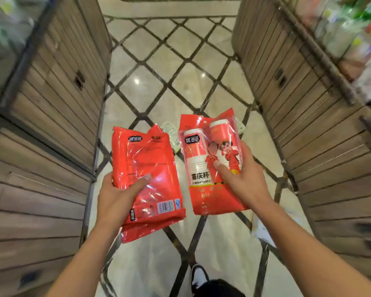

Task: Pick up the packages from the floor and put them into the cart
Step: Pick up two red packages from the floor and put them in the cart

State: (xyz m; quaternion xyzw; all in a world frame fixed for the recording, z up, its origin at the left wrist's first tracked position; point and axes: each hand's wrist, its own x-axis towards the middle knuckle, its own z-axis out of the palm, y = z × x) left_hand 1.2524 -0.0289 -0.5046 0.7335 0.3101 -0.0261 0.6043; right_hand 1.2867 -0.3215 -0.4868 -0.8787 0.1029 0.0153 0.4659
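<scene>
I hold two red packages of paper cups above the floor. My left hand (pixel 116 196) grips one red package (pixel 148 163) by its lower left edge, back side up, with a barcode showing. My right hand (pixel 242 179) grips the other red package (pixel 210 151) from its right side, front up, with cartoon figures printed on it. More pale packages (pixel 169 133) lie on the floor behind the two red ones, mostly hidden. No cart shows in the frame.
Wooden shelf units stand on the left (pixel 51 103) and the right (pixel 308 103) of a narrow aisle. The marble floor (pixel 169 71) with dark diamond lines runs ahead. A white packet (pixel 261 230) lies under my right forearm. My shoe (pixel 198 275) is at the bottom.
</scene>
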